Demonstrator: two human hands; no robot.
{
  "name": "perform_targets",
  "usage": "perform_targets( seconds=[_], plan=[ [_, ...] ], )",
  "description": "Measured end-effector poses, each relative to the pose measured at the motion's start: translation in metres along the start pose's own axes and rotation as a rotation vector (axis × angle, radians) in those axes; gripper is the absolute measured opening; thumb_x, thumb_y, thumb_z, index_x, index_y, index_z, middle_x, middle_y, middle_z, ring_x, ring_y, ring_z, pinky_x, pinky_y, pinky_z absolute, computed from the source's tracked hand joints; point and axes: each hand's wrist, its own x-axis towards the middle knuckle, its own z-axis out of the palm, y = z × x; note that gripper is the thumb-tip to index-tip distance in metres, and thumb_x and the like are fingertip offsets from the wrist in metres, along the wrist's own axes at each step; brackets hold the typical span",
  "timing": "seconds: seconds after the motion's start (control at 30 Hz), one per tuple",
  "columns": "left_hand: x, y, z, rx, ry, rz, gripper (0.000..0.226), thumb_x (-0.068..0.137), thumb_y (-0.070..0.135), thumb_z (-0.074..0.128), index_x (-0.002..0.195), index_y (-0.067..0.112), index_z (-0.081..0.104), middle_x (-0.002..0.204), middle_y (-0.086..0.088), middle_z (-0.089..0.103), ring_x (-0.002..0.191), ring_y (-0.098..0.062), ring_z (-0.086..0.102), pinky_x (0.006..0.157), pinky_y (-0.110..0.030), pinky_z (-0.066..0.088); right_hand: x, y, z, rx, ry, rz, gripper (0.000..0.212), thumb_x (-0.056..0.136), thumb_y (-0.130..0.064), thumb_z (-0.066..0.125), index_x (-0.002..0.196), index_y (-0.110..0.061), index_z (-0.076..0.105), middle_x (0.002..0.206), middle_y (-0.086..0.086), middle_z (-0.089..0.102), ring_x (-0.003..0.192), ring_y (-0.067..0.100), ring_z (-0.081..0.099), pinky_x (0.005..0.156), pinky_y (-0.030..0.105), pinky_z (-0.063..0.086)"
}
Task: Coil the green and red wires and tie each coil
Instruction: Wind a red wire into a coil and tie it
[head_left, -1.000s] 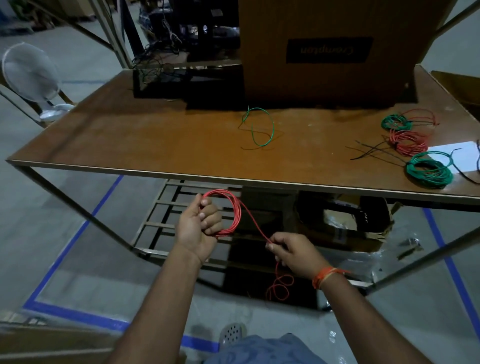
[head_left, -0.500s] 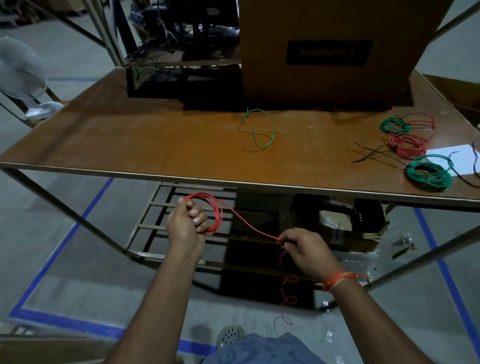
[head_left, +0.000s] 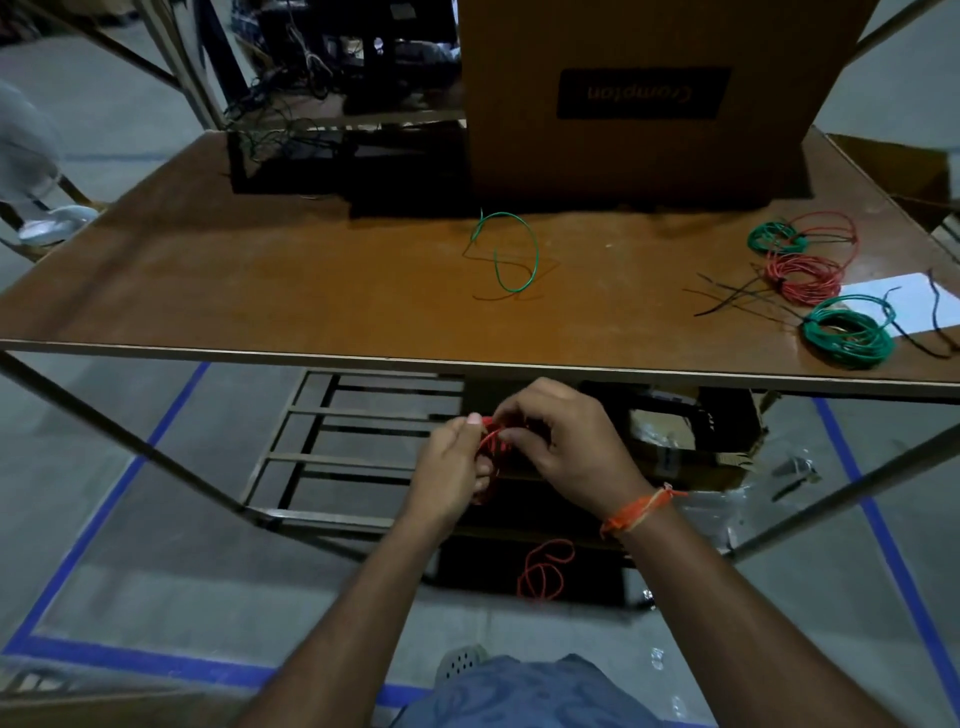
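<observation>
Below the table (head_left: 260, 348) edge, the left hand (head_left: 449, 470) grips the red coil (head_left: 491, 447); the right hand (head_left: 563, 441) pinches its strand. Lay each turn flush, feeding the slack tail (head_left: 543, 571) under light, even tension.

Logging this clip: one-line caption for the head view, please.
Both hands, left hand and right hand, hold a red wire coil below the table edge.

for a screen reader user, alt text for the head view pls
Both hands, left and right, grip a red wire below a table edge; its tail hangs down. Tied coils lie at the table's right.
</observation>
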Motion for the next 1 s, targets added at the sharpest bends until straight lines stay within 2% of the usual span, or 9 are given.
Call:
perform_targets(
  seconds=[0.27,0.47,0.6,0.67,0.73,0.8,0.83,0.9,1.0],
  plan=[
    [0.009,0.009,-0.009,-0.126,-0.299,-0.112,0.036,0.107,0.033,0.042,0.075,0.018,0.047,0.054,0.006,0.030,0.041,-0.006,0.019,0.041,-0.020,0.011,-0.010,0.045,0.015,-0.054,-0.021,0.276,0.012,0.088,-0.013,0.071,0.091,-0.024,0.068,0.086,-0.008,0.058,0.075,0.002,0.053,0.065,0.017,0.040],
    [0.009,0.030,-0.027,-0.396,-0.311,-0.183,0.039,0.108,0.031,0.037,0.072,0.017,0.044,0.051,0.008,0.026,0.037,-0.004,0.018,0.039,-0.018,0.010,-0.064,0.116,0.022,-0.274,-0.353,0.781,0.026,0.080,-0.012,0.070,0.061,-0.029,0.067,0.078,-0.004,0.073,0.084,0.016,0.070,0.074,0.024,0.051],
    [0.003,0.040,-0.021,-0.294,-0.311,-0.139,0.040,0.109,0.029,0.036,0.072,0.016,0.043,0.050,0.008,0.025,0.037,-0.004,0.017,0.041,-0.018,0.008,-0.046,0.113,0.015,-0.256,0.112,0.860,0.016,0.090,-0.013,0.065,0.083,-0.023,0.075,0.090,0.007,0.074,0.090,0.026,0.070,0.075,0.027,0.045],
    [-0.002,0.043,-0.017,-0.315,-0.323,-0.130,0.039,0.109,0.029,0.036,0.072,0.016,0.043,0.050,0.008,0.025,0.037,-0.004,0.017,0.040,-0.018,0.008,-0.039,0.104,0.022,0.183,0.199,0.788,0.014,0.096,-0.012,0.062,0.097,-0.010,0.076,0.090,0.010,0.074,0.084,0.024,0.071,0.076,0.028,0.049],
    [-0.004,0.049,-0.017,-0.295,-0.339,-0.113,0.039,0.109,0.029,0.036,0.072,0.016,0.043,0.051,0.007,0.024,0.039,-0.005,0.016,0.041,-0.018,0.008,-0.059,0.121,0.038,0.456,-0.165,0.850,0.026,0.093,-0.021,0.069,0.097,0.004,0.070,0.084,0.015,0.073,0.083,0.027,0.070,0.074,0.034,0.057],
    [-0.006,0.052,-0.018,-0.210,-0.345,-0.104,0.039,0.109,0.029,0.037,0.073,0.017,0.043,0.052,0.007,0.025,0.040,-0.005,0.015,0.043,-0.019,0.007,-0.092,0.156,0.038,0.313,-0.474,0.895,0.046,0.078,-0.045,0.081,0.093,-0.002,0.071,0.077,0.004,0.075,0.094,0.027,0.070,0.085,0.048,0.058],
    [-0.008,0.051,-0.016,-0.152,-0.344,-0.105,0.038,0.109,0.029,0.038,0.073,0.017,0.044,0.052,0.007,0.025,0.041,-0.006,0.014,0.044,-0.019,0.007,-0.090,0.156,0.028,0.183,-0.600,0.868,0.029,0.082,-0.038,0.076,0.089,-0.011,0.074,0.077,-0.002,0.075,0.093,0.023,0.071,0.089,0.052,0.056],
    [-0.015,0.047,-0.009,-0.074,-0.347,-0.109,0.037,0.109,0.028,0.039,0.074,0.018,0.044,0.053,0.007,0.026,0.041,-0.006,0.014,0.045,-0.020,0.007,-0.075,0.158,0.019,0.083,-0.381,0.921,0.020,0.089,-0.008,0.061,0.075,-0.014,0.075,0.080,0.006,0.075,0.081,0.022,0.071,0.085,0.048,0.057],
    [-0.027,0.043,0.006,-0.135,-0.333,-0.118,0.037,0.109,0.029,0.038,0.074,0.018,0.043,0.052,0.008,0.026,0.041,-0.005,0.015,0.046,-0.022,0.006,-0.056,0.127,0.010,0.295,0.104,0.759,0.016,0.095,-0.015,0.059,0.095,-0.013,0.075,0.095,0.012,0.075,0.091,0.029,0.072,0.087,0.042,0.057]
  ],
)
